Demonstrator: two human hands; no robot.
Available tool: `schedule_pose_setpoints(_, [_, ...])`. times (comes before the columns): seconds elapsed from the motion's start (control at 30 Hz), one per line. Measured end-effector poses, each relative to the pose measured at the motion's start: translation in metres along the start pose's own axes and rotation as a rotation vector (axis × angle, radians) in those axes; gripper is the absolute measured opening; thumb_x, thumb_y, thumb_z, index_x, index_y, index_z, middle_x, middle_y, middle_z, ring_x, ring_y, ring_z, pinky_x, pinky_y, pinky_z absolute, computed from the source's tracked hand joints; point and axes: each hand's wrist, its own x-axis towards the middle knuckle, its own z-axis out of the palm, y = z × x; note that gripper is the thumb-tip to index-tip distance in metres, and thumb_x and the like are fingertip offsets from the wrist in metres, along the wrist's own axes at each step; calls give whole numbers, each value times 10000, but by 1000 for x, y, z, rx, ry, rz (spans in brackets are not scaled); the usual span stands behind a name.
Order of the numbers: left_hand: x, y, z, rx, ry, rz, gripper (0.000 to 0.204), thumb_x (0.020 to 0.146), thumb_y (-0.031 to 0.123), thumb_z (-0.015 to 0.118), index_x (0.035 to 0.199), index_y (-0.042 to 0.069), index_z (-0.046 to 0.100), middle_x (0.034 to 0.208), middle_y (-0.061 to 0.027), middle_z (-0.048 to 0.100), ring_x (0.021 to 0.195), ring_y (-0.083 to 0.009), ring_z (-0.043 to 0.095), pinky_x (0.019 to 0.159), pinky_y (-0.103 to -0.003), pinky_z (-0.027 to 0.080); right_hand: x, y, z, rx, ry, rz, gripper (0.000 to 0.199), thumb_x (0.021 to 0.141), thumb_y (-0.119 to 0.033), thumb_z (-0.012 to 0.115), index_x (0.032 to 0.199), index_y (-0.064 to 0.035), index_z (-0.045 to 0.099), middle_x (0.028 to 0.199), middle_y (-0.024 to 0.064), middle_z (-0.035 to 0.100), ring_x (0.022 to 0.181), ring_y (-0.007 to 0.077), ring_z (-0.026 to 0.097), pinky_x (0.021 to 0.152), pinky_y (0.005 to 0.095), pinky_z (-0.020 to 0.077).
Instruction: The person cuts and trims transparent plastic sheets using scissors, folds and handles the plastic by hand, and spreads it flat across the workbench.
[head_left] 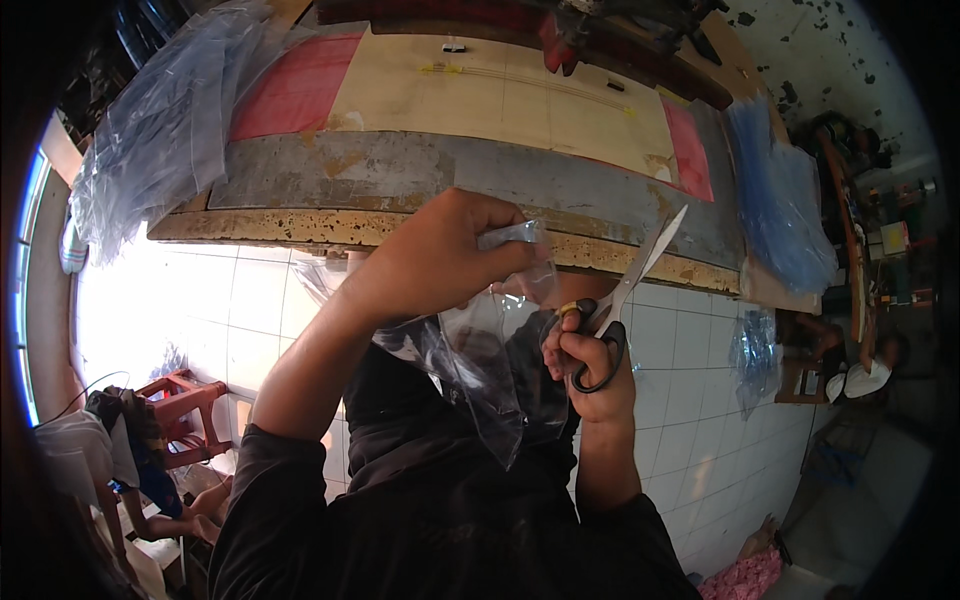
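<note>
Left hand: fingers pinched on clear plastic bag, held just off the bench's near edge. Right hand: fingers closed through scissors, blades parted beside the bag.

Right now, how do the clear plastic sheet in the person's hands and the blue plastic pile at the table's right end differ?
The clear plastic sheet is colourless; the blue plastic pile is tinted blue. The sheet is held up by the left hand, beside the scissors in the right hand; the pile drapes untouched over the table edge. Both are thin, see-through film.
</note>
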Motion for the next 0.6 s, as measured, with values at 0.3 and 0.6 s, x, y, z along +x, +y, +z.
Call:
schedule_pose_setpoints(0.3, [2,-19,3,-82,79,77,328,919,285,693,955,-37,745,672,-133,682,622,-141,628,619,-326,488,-2,4,-8,-96,-97,-16,276,872,-213,721,1037,-16,620,840,103,649,734,205,659,618,299,519])
schedule_pose_setpoints(0.6, [-2,-13,-3,-41,38,-21,288,947,207,644,975,-68,725,808,-126,777,828,-168,742,822,-300,539,-39,2,-37,-785,-204,-154,741,698,-560,910,1144,-37,633,963,27,604,873,134,608,764,279,475])
